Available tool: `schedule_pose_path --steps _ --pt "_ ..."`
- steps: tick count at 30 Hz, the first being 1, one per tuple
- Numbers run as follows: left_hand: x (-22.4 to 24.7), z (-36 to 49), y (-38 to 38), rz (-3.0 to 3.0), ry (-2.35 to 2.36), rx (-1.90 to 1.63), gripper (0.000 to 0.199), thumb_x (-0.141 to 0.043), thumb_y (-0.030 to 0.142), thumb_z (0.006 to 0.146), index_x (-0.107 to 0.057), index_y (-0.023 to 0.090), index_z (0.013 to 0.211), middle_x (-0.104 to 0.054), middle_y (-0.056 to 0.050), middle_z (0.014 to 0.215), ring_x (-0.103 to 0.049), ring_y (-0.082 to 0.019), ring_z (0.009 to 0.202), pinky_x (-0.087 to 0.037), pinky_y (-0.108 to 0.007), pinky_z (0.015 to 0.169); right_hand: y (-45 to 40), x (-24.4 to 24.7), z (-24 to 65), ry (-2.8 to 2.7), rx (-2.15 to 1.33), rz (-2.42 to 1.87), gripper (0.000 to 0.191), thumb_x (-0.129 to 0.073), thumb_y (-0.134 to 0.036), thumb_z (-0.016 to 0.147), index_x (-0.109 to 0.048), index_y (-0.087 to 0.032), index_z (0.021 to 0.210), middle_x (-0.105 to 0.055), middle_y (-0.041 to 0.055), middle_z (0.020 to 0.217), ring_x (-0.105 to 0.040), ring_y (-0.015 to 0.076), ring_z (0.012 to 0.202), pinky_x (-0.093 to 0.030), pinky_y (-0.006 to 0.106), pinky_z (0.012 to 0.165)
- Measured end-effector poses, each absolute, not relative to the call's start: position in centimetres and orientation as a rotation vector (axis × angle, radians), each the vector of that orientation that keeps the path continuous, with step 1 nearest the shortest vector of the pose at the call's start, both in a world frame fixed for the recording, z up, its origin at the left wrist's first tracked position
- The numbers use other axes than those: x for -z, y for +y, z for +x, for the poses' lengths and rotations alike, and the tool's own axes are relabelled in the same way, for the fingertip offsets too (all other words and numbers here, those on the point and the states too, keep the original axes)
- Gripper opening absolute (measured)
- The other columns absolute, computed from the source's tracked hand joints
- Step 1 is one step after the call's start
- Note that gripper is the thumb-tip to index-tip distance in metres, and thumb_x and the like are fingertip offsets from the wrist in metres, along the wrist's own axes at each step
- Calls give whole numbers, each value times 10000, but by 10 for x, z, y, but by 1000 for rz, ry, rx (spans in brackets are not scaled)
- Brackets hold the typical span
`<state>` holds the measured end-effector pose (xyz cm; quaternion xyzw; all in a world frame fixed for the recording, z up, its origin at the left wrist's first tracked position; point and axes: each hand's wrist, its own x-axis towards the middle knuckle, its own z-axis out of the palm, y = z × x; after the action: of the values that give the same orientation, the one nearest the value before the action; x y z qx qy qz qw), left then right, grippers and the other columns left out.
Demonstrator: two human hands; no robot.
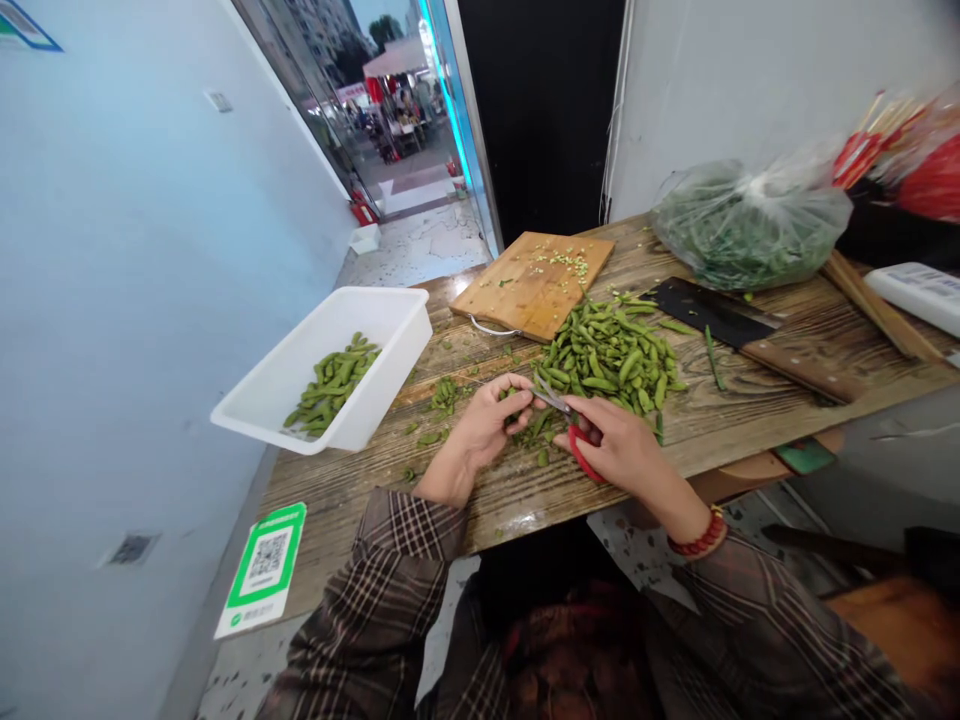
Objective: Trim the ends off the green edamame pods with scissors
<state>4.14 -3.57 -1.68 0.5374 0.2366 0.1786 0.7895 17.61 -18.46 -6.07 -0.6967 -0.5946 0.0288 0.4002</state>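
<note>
My right hand (619, 440) is closed around the red handles of a pair of scissors (580, 452). The blades point left, towards the fingertips of my left hand (496, 415). That hand is pinched closed on a green bean pod, mostly hidden by the fingers. Just beyond both hands lies a heap of green bean pods (615, 350) on the wooden table (495, 510). Small trimmed bits (444, 396) are scattered beside and under my left hand. To the left, a white plastic tub (390, 385) holds a smaller pile of pods.
A wooden cutting board (517, 285) with chopped crumbs lies behind the heap. On the right are a cleaver (795, 368) and a knotted plastic bag of greens (750, 225). A green-and-white QR card (262, 570) sits at the table's left edge. An open doorway (420, 190) shows the street.
</note>
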Motion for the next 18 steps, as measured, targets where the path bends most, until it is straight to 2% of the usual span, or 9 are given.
schedule_pose_path --steps 10,14,18 --pt "18 44 -44 1211 456 -294 301 -752 301 702 -523 143 817 -681 -38 732 -460 -41 457 -201 -167 419 -186 64 178 -1563 -44 -1735 480 -568 -464 875 -547 -188 1267 -642 69 866 -601 194 742 -481 302 661" --pt "18 43 -42 1210 489 -289 273 -738 275 704 -518 148 806 -662 -20 692 -446 -36 443 -202 -164 418 -188 62 176 -1590 -26 -1802 461 -538 -453 896 -550 -194 1278 -666 86 941 -625 205 781 -489 306 689" --pt "18 42 -38 1176 516 -293 239 -718 247 696 -525 154 802 -620 1 627 -425 -37 427 -207 -161 407 -189 58 173 -1607 -8 -1851 412 -529 -425 907 -571 -219 1262 -680 85 927 -640 209 808 -491 292 693"
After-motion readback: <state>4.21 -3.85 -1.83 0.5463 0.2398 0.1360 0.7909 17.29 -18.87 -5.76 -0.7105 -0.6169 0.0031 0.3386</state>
